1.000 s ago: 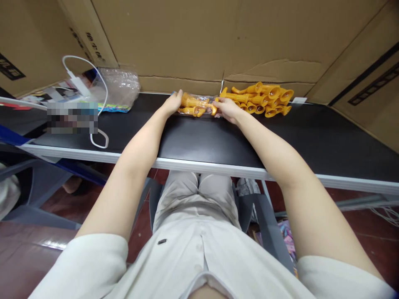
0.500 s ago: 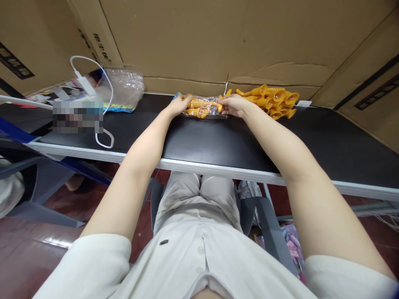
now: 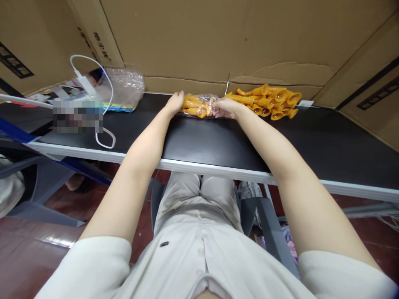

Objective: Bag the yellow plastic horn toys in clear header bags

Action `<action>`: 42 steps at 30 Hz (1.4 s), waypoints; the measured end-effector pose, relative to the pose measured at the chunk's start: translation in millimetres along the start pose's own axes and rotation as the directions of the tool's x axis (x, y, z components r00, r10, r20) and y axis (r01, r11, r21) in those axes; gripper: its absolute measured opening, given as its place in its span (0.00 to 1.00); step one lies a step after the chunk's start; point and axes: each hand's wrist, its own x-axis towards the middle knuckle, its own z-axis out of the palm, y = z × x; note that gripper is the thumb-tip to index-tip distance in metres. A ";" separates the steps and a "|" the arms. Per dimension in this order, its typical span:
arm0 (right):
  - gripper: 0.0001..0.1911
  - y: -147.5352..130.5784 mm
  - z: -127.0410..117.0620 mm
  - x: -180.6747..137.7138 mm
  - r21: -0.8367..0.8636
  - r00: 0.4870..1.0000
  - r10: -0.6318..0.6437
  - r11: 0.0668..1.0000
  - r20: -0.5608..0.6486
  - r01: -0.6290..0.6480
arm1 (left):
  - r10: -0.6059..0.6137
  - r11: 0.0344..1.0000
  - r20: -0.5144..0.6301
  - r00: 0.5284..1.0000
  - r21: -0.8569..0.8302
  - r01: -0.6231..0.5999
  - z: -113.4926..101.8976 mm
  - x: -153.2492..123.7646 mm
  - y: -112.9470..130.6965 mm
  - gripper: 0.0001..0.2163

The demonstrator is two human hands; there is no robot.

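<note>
A clear plastic bag of orange toy trumpets (image 3: 198,106) lies at the far edge of the black tabletop (image 3: 218,141). My left hand (image 3: 174,102) grips the bag's left end with fingers curled round it. My right hand (image 3: 227,108) pinches the bag's right end. Just to the right lies a loose pile of orange toy trumpets (image 3: 269,101), apart from my right hand.
Cardboard boxes (image 3: 199,41) wall in the back of the table. At the far left lie a crumpled clear bag (image 3: 124,87), a white charger with cable (image 3: 93,91) and some papers. The table's white front edge (image 3: 218,170) runs above my lap.
My right hand has slid a little left along the bag, closing its end. My left hand has stayed on the left end. The view shifted slightly.
</note>
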 end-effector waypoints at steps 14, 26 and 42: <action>0.17 -1.6 -1.7 -14.6 -0.142 0.996 -0.087 0.986 0.024 0.089 | -0.074 0.987 0.028 0.997 0.146 0.069 -3.3 -13.9 12.1 0.26; 0.13 9.7 11.8 -11.6 -0.306 0.929 -0.364 0.894 -0.066 0.328 | -0.117 0.976 -0.036 0.993 0.183 0.121 -20.2 -15.0 14.5 0.26; 0.11 31.2 -24.7 14.2 -0.524 0.840 -0.421 0.827 -0.341 0.202 | -0.078 0.955 -0.032 0.996 0.285 0.084 -18.8 -22.8 28.5 0.20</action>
